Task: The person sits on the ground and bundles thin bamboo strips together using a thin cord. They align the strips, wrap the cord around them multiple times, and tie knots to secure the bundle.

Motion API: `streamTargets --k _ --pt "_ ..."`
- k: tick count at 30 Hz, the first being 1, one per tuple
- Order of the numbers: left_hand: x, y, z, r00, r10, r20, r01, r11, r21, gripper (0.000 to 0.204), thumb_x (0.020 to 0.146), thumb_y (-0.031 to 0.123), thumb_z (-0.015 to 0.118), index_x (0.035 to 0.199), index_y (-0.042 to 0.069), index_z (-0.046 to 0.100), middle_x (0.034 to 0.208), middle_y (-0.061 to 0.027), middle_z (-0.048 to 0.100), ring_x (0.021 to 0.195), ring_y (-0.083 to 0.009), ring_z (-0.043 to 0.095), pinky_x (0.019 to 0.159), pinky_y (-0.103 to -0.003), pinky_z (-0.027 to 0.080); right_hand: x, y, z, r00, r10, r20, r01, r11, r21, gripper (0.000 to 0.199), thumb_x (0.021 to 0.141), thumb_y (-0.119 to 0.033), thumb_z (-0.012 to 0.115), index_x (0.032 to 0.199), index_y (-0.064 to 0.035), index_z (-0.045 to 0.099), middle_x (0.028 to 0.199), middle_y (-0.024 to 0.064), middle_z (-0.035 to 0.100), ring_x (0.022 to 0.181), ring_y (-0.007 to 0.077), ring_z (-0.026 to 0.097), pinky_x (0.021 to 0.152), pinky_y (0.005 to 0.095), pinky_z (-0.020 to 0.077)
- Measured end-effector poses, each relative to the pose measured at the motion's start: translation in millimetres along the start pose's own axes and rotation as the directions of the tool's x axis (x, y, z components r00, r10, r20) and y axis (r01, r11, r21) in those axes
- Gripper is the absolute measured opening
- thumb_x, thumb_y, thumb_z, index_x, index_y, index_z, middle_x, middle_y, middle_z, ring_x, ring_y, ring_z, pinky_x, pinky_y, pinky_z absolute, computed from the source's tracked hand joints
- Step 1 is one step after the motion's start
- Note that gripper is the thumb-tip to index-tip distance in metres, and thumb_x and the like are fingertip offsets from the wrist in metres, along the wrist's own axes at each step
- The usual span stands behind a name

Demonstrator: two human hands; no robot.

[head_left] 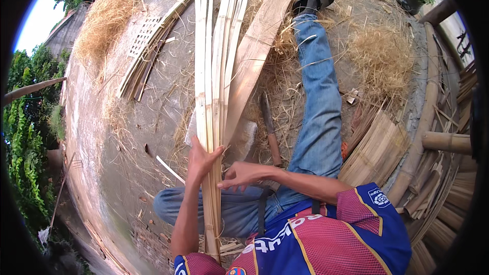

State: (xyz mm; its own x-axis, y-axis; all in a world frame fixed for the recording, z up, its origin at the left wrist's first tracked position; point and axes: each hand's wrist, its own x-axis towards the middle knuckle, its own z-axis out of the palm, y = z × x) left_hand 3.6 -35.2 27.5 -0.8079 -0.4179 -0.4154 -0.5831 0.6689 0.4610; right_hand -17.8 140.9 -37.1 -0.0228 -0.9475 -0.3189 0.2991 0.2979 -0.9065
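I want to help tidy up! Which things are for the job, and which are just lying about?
Seems part of the job:
long pale strips, gripped by the left hand, with the right hand close beside
perhaps the wooden-handled blade, lying nearby

Probably just lying about:
curly shavings
flat piece with square holes
potted plant
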Motion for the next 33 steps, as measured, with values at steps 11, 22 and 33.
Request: streamTargets --k 11,22,33 --pt "-2 7 18 0.996 0.049 -0.072 -0.049 0.999 0.008 0.094 0.078 0.040 0.085 0.139 -0.008 0.032 0.120 -0.0365 0.062 0.114 -0.0468 0.064 0.098 -0.048 0.050 80 -21 -222 0.430 0.235 -0.871 0.409 0.810 0.420 0.028 0.099 -0.026 0.066 0.110 -0.0004 0.062 0.097 0.0086 0.071 0.069 0.0145 0.070 0.052 0.0255 0.0562" --pt "-8 4 18 0.999 0.035 -0.008 -0.036 0.970 -0.241 0.104 0.079 0.040 0.086 0.144 -0.011 0.022 0.130 -0.0352 0.056 0.122 -0.0384 0.060 0.101 -0.042 0.049 -65 -23 -272 -0.111 -0.302 -0.947 0.392 0.862 -0.322 0.017 0.103 -0.017 0.057 0.110 -0.0016 0.057 0.099 0.0126 0.073 0.060 0.0166 0.071 0.048 0.0267 0.0538" --pt "-7 10 32 0.984 0.140 -0.109 -0.168 0.934 -0.316 0.072 0.085 0.014 0.075 0.139 -0.006 0.030 0.124 -0.0273 0.058 0.111 -0.0301 0.063 0.094 -0.039 0.052 -19 12 -134 0.624 0.069 -0.778 0.516 0.711 0.477 0.081 0.092 -0.064 0.063 0.135 0.0027 0.049 0.119 0.0159 0.062 0.098 0.0210 0.065 0.085 0.0384 0.0570"
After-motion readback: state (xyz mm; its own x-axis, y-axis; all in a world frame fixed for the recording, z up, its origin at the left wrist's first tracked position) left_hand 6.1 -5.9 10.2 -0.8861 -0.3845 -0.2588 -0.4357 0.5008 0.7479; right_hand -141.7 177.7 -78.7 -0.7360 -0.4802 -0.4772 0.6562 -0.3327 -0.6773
